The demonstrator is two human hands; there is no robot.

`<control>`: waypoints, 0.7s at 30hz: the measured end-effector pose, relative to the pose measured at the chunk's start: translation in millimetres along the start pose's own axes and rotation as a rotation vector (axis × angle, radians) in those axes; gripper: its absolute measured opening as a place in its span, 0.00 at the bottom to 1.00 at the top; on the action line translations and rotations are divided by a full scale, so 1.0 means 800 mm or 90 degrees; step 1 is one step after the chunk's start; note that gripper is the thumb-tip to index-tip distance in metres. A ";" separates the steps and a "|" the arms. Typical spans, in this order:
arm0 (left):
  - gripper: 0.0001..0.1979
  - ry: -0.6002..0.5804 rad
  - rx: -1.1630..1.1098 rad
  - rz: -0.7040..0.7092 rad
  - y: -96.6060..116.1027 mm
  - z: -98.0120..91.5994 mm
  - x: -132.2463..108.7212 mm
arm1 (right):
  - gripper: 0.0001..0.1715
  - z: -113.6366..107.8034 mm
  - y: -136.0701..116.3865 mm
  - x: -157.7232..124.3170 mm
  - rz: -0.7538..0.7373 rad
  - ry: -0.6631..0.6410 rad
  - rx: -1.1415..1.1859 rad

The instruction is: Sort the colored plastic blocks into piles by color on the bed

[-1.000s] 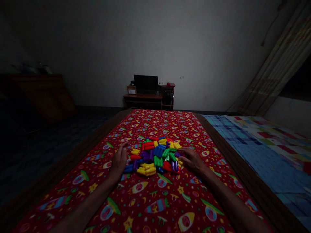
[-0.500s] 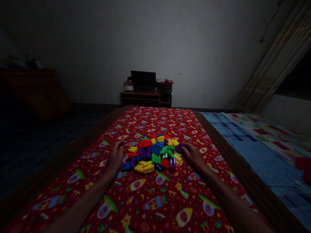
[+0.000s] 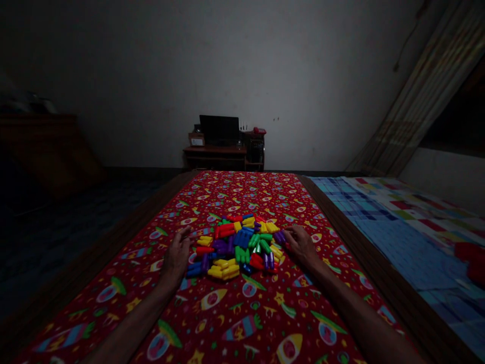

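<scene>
A pile of small, rounded plastic toy pieces in red, yellow, blue, green and purple [image 3: 242, 240] lies on a red cloth with a rocket print [image 3: 242, 323]. At the pile's left side rests my left hand [image 3: 176, 257], its fingers loosely apart, close to the yellow and blue pieces and holding nothing. My right hand [image 3: 302, 244] lies at the right side, fingers loosely curved. Its fingertips are at a purple piece [image 3: 279, 236] on the pile's edge; whether they touch it is hard to see in the dim light.
Brown fabric [image 3: 129, 227] borders the red cloth. On the right lies a blue checked sheet [image 3: 352, 217]. A desk [image 3: 215, 151] with a monitor [image 3: 219, 130] stands against the far wall. Wooden furniture [image 3: 41, 146] is at the left, a curtain [image 3: 409, 96] at the right.
The view has shifted slightly. My right fingertips have eased back a little from the purple piece. My left hand stays beside the pile.
</scene>
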State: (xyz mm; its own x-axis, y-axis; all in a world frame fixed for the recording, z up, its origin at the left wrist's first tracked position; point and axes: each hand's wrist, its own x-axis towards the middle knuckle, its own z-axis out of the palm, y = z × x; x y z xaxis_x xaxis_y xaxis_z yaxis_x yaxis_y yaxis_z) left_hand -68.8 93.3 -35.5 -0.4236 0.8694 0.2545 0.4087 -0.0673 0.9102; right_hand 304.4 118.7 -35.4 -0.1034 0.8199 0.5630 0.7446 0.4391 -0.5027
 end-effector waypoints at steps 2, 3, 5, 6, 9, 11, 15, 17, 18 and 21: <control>0.23 -0.021 -0.005 -0.023 0.004 -0.001 -0.002 | 0.18 0.001 -0.002 -0.002 -0.044 -0.047 -0.015; 0.23 -0.031 -0.012 -0.034 0.006 -0.001 -0.002 | 0.19 0.001 -0.003 -0.004 -0.067 -0.074 -0.034; 0.23 -0.030 -0.021 -0.041 0.008 -0.001 -0.002 | 0.22 0.003 -0.002 -0.006 -0.104 -0.108 -0.064; 0.23 -0.030 -0.024 -0.044 0.008 -0.001 -0.002 | 0.22 0.004 -0.001 -0.007 -0.114 -0.112 -0.069; 0.24 -0.029 -0.013 -0.049 0.004 -0.001 0.001 | 0.26 0.006 0.002 -0.009 -0.119 -0.095 -0.059; 0.24 -0.029 -0.012 -0.045 0.002 -0.001 0.002 | 0.29 0.006 0.002 -0.009 -0.127 -0.083 -0.047; 0.23 -0.036 -0.023 -0.048 0.001 -0.001 0.003 | 0.29 0.006 -0.004 -0.012 -0.139 -0.068 -0.007; 0.24 -0.045 -0.024 -0.051 0.001 -0.001 0.003 | 0.28 0.003 -0.003 -0.009 -0.092 -0.050 0.005; 0.25 -0.046 -0.025 -0.053 0.001 -0.002 0.003 | 0.28 0.000 0.000 -0.005 -0.052 -0.035 0.008; 0.25 -0.049 -0.021 -0.061 0.002 -0.002 0.003 | 0.23 -0.014 0.027 0.020 0.075 0.022 0.007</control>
State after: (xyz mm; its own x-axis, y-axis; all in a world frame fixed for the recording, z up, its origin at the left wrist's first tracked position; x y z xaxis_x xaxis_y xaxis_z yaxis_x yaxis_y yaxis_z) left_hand -70.5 94.8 -33.0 -0.3956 0.9075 0.1416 0.3428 0.0028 0.9394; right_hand 326.3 137.4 -29.8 0.0077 0.8531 0.5218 0.7430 0.3444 -0.5739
